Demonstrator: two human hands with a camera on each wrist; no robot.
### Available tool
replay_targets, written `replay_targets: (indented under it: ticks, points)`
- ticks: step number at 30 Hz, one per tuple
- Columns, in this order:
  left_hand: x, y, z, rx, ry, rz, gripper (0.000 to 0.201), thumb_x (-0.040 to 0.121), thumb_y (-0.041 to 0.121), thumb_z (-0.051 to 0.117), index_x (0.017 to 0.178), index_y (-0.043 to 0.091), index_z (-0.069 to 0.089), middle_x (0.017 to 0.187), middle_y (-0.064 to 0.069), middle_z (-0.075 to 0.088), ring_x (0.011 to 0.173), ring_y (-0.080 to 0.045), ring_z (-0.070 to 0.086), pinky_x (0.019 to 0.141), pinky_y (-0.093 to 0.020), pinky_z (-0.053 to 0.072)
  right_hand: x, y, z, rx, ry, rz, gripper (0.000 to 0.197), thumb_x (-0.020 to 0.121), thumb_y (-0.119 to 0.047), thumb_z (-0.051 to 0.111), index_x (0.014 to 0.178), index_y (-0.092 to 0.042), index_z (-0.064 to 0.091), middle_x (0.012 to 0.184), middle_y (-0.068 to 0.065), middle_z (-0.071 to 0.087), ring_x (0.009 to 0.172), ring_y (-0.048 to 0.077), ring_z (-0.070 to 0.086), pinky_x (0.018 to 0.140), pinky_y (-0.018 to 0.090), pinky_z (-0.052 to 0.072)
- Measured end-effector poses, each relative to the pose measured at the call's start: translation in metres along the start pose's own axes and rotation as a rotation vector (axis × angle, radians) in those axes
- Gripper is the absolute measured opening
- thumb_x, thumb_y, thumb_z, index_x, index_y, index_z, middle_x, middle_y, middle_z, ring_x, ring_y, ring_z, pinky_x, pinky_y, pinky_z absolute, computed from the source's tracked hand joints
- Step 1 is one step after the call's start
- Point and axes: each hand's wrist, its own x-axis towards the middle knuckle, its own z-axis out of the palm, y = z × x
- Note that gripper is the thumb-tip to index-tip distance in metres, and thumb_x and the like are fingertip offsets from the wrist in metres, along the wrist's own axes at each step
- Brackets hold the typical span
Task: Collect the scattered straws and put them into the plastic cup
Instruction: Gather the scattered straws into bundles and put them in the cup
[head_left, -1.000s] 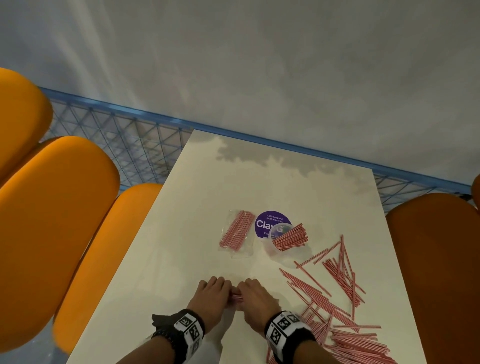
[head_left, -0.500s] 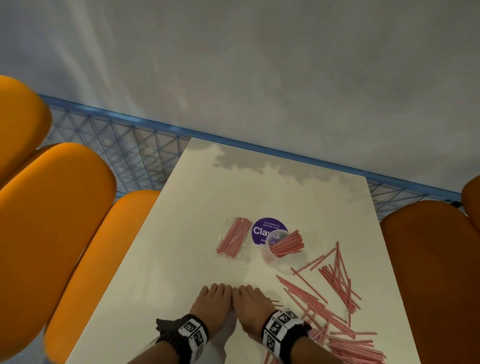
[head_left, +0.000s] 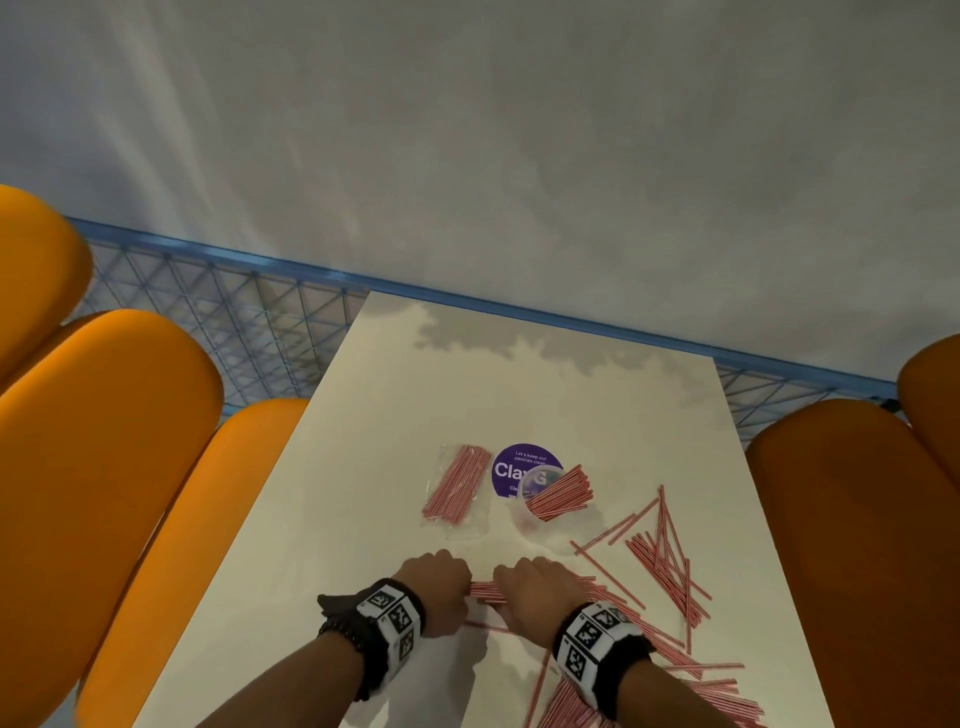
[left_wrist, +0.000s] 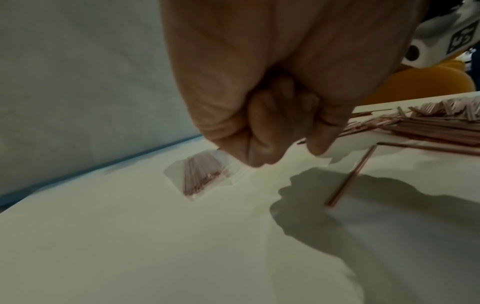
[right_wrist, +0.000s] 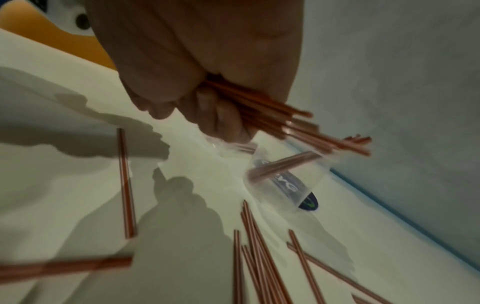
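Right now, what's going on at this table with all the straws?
A person is gathering red-striped straws. Both hands, the left hand and the right hand, grip one small bundle of straws between them just above the white table. The clear plastic cup beyond already holds a batch. Many loose straws lie scattered to the right, and a sealed packet of straws sits left of the cup.
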Motion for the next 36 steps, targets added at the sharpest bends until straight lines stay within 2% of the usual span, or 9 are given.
replay_targets:
  ticks: [5, 12, 16, 18, 21, 25, 28, 33, 36]
  points:
    - [-0.015, -0.001, -0.005, -0.298, 0.053, 0.048, 0.012, 0.078, 0.027, 0.053, 0.089, 0.023, 0.053, 0.090, -0.001, 0.056, 0.085, -0.023, 0.058, 0.067, -0.029, 0.043, -0.006, 0.001, -0.012, 0.014, 0.019, 0.042, 0.032, 0.096, -0.031, 0.042, 0.102, -0.005, 0.059, 0.104, 0.018, 0.063, 0.094, 0.037, 0.060, 0.075, 0.039, 0.043]
    - [-0.036, -0.005, -0.023, -1.678, 0.215, -0.111, 0.043, 0.083, 0.054, 0.051, 0.097, 0.016, 0.065, 0.090, -0.003, 0.071, 0.087, -0.019, 0.064, 0.075, -0.035, 0.045, -0.018, -0.010, -0.044, -0.046, 0.021, 0.043, 0.028, 0.097, -0.031, 0.042, 0.099, -0.008, 0.058, 0.098, 0.013, 0.062, 0.082, 0.030, 0.058, 0.068, 0.035, 0.036]
    - [-0.040, 0.032, -0.034, -1.747, 0.203, -0.130, 0.058, 0.091, 0.060, 0.040, 0.091, 0.009, 0.067, 0.087, -0.006, 0.071, 0.081, -0.019, 0.065, 0.067, -0.032, 0.048, -0.017, -0.039, -0.062, 0.063, 0.051, 0.063, 0.023, 0.092, -0.026, 0.048, 0.099, -0.009, 0.062, 0.097, 0.013, 0.062, 0.084, 0.030, 0.061, 0.070, 0.037, 0.044]
    - [-0.045, 0.024, -0.040, -1.930, 0.228, -0.119, 0.057, 0.089, 0.060, 0.045, 0.093, 0.007, 0.066, 0.093, -0.013, 0.071, 0.087, -0.024, 0.064, 0.073, -0.036, 0.049, -0.027, -0.032, -0.077, 0.236, 0.130, 0.103, 0.030, 0.095, -0.034, 0.043, 0.085, -0.012, 0.061, 0.081, 0.006, 0.061, 0.073, 0.023, 0.062, 0.069, 0.035, 0.050]
    - [-0.051, 0.011, -0.045, -2.253, 0.090, -0.129, 0.059, 0.086, 0.058, 0.053, 0.104, 0.003, 0.065, 0.098, -0.016, 0.069, 0.094, -0.028, 0.065, 0.090, -0.043, 0.046, -0.045, -0.022, -0.117, 0.880, 0.365, 0.050, 0.050, 0.099, -0.039, 0.045, 0.052, -0.021, 0.043, 0.042, -0.010, 0.041, 0.039, 0.004, 0.038, 0.047, 0.020, 0.040]
    - [-0.066, 0.032, -0.052, -2.526, -0.270, 0.044, 0.075, 0.086, 0.057, 0.054, 0.125, -0.006, 0.056, 0.123, -0.025, 0.060, 0.110, -0.037, 0.059, 0.103, -0.051, 0.038, -0.066, -0.030, -0.162, 1.851, 0.781, -0.090, 0.060, 0.089, -0.041, 0.058, 0.048, -0.012, 0.025, 0.042, 0.002, 0.017, 0.040, 0.017, 0.013, 0.045, 0.033, 0.014]
    - [-0.074, 0.042, -0.060, -2.585, -0.355, 0.187, 0.076, 0.086, 0.059, 0.050, 0.123, -0.008, 0.056, 0.108, -0.026, 0.065, 0.086, -0.034, 0.064, 0.097, -0.051, 0.044, -0.065, -0.044, -0.162, 1.897, 0.811, -0.150, 0.060, 0.087, -0.045, 0.059, 0.046, -0.010, 0.032, 0.039, 0.002, 0.024, 0.038, 0.017, 0.020, 0.044, 0.031, 0.021]
    - [-0.088, 0.043, -0.072, -2.612, -0.332, 0.235, 0.076, 0.087, 0.061, 0.045, 0.123, -0.005, 0.059, 0.120, -0.027, 0.062, 0.107, -0.038, 0.061, 0.110, -0.051, 0.025, -0.062, -0.055, -0.147, 1.779, 0.814, -0.147, 0.051, 0.079, -0.049, 0.071, 0.062, -0.004, 0.053, 0.048, 0.011, 0.052, 0.047, 0.026, 0.048, 0.059, 0.037, 0.046]
    - [-0.091, 0.046, -0.072, -2.604, -0.332, 0.285, 0.079, 0.086, 0.061, 0.049, 0.132, -0.004, 0.051, 0.132, -0.025, 0.054, 0.123, -0.038, 0.049, 0.110, -0.053, 0.026, -0.061, -0.060, -0.147, 1.866, 0.823, -0.072, 0.058, 0.078, -0.051, 0.071, 0.063, -0.002, 0.043, 0.045, 0.011, 0.035, 0.042, 0.020, 0.031, 0.049, 0.033, 0.033]
